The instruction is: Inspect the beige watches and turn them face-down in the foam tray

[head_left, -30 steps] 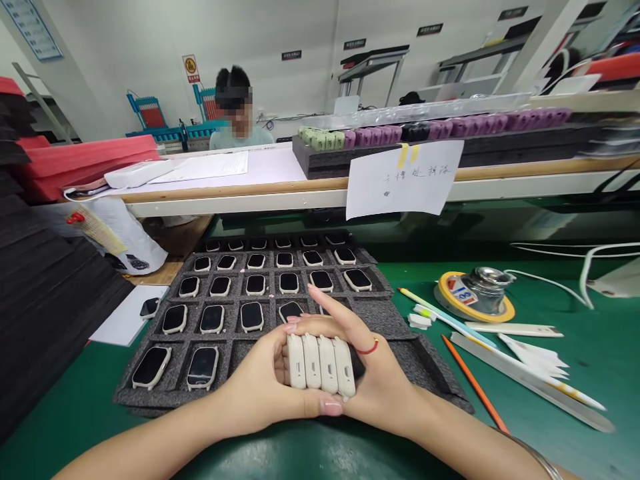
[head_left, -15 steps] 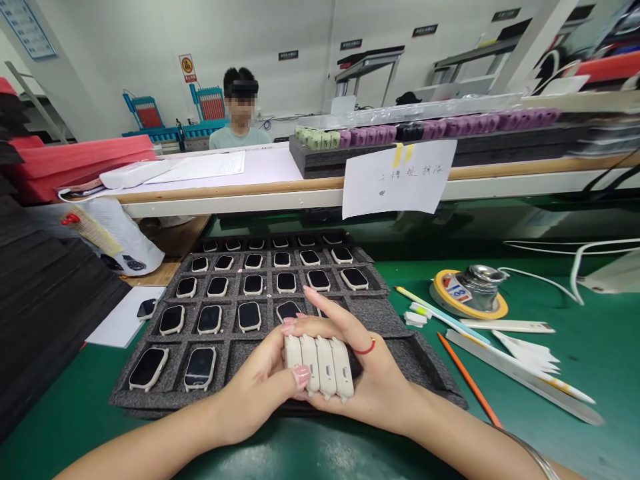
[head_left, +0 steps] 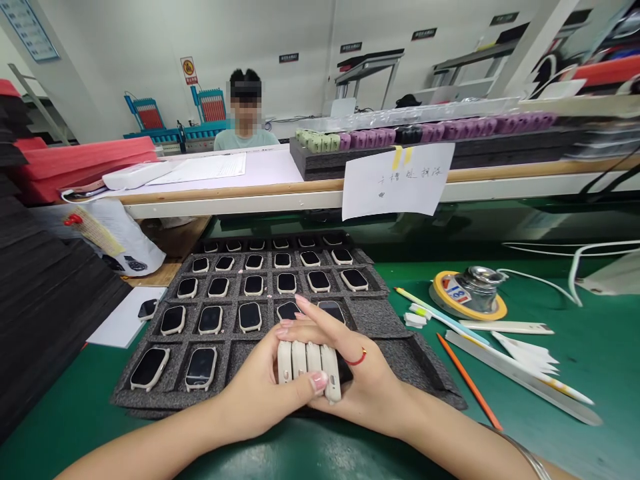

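- So, both hands are closed around one little stack of four pale watches (head_left: 299, 357), side by side with their edges facing up at the camera.
- Left hand (head_left: 253, 390) grips from the left, its thumb pressed across the front of the stack, near the right end.
- Right hand (head_left: 373, 383) wraps the other end, index finger sticking out up and to the left. It's got a red band (head_left: 357, 362) on it, plus a metal bangle (head_left: 520, 450) round the wrist.
- The stack is held just over the near part of a dark foam tray (head_left: 383, 317) on a green table (head_left: 240, 457).
- More watches (head_left: 201, 369) sit screen up in the tray's slots, including two at the near left.
- Off to the right: a yellow tape roll (head_left: 470, 312) around a glass jar (head_left: 479, 297), and an orange stick (head_left: 470, 382).
- Across the shelf (head_left: 280, 197), another person (head_left: 246, 139) faces this way.
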The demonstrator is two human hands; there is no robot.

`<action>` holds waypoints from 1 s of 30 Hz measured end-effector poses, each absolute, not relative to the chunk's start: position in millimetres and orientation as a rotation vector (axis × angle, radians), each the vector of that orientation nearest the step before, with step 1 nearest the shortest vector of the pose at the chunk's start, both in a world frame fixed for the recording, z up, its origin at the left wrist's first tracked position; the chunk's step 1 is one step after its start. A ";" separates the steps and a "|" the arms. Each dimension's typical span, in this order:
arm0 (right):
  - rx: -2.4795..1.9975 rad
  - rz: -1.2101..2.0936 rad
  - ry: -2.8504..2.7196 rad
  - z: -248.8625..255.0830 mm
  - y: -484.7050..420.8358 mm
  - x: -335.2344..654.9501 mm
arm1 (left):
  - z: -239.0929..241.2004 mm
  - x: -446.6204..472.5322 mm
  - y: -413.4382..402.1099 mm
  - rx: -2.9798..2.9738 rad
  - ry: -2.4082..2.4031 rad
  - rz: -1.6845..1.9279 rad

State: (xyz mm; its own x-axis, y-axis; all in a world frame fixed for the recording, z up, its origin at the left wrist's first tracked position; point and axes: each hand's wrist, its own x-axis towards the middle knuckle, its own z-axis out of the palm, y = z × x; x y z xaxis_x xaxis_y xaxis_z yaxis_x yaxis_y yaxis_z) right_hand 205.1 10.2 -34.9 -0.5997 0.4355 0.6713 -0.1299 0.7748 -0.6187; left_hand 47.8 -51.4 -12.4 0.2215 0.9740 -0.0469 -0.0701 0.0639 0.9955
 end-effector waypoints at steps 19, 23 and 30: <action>-0.297 0.919 -1.975 -22.0 2.8 212.8 | -4.7 45.8 -56.6 1.464 1.122 1.154; -0.478 1.261 -1.655 -21.5 2.1 208.8 | -4.1 42.4 -60.5 1.631 1.187 1.183; -0.645 1.629 -1.687 -10.3 -2.2 206.0 | -5.0 40.9 -61.5 1.911 1.108 1.255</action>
State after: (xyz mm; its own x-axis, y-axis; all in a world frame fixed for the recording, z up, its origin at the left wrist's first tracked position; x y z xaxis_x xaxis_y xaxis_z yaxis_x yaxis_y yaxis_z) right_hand 206.0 -2.2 -10.3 -0.6349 0.7598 0.1397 -0.1133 0.0873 -0.9897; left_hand 40.9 -61.5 -5.0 0.2072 0.8780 0.4315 0.3194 -0.4777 0.8184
